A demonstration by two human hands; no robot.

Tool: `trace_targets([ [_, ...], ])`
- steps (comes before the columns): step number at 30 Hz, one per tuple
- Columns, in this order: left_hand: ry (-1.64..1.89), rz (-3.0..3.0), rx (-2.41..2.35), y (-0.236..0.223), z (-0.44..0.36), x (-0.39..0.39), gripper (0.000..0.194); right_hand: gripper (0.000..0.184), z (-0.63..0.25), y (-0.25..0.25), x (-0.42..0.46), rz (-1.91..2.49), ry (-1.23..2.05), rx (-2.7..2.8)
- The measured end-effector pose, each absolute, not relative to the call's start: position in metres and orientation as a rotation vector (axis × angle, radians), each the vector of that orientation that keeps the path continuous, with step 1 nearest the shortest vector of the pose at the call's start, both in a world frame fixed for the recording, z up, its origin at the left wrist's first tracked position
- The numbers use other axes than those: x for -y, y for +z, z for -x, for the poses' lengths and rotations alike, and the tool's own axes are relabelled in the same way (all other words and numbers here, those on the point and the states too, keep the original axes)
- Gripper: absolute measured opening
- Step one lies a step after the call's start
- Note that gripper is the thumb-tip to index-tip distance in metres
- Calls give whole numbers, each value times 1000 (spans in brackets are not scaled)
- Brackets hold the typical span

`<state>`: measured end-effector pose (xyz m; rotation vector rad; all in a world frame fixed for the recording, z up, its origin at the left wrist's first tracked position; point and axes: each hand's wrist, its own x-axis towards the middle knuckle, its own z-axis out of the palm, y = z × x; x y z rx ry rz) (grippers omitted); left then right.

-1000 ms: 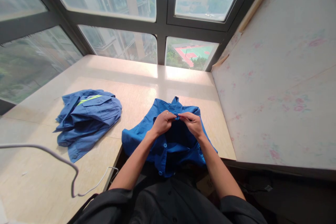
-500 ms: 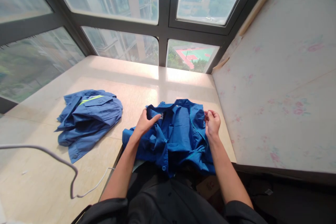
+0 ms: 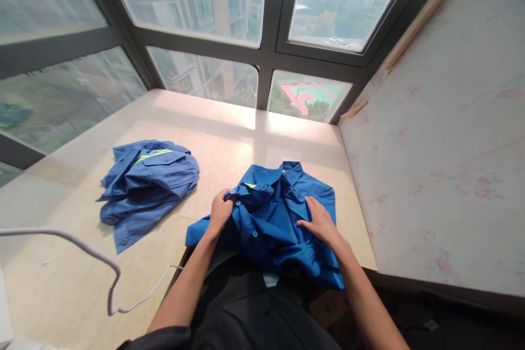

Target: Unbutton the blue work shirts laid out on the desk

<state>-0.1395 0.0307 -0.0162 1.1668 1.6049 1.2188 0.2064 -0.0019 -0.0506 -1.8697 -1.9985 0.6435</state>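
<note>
A bright blue work shirt [image 3: 270,219] with buttons and a collar lies partly spread in front of me, its collar toward the windows and its lower part hanging over the near edge. My left hand [image 3: 221,211] is closed on the shirt's buttoned front edge at the left. On the right side of the shirt front lies my right hand [image 3: 320,221], fingers stretched and apart, palm down on the cloth. Part of the shirt's inside and the sleeves are hidden in the folds.
A second blue garment [image 3: 151,186] with a yellow-green stripe lies crumpled to the left on the wooden surface [image 3: 221,142]. A grey cable [image 3: 82,243] curves at the near left. Windows stand ahead, and a flower-patterned wall [image 3: 443,175] rises on the right.
The shirt's collar now lies flatter and farther from me. My left hand has gone from the collar to the button edge; my right hand has moved inward and opened onto the cloth.
</note>
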Motion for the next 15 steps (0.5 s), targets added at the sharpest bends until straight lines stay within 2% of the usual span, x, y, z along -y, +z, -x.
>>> trace_targets([
  [6, 2018, -535, -1441, 45, 171, -75, 22, 59, -193, -38, -3, 1822, 809, 1877],
  [10, 2341, -534, -1274, 123, 203, -108, 25, 68, -161, -20, -13, 1642, 930, 1634],
  [15, 2781, -621, -1176, 258, 250, -138, 35, 78, -121, -2, -28, 1317, 1225, 1347],
])
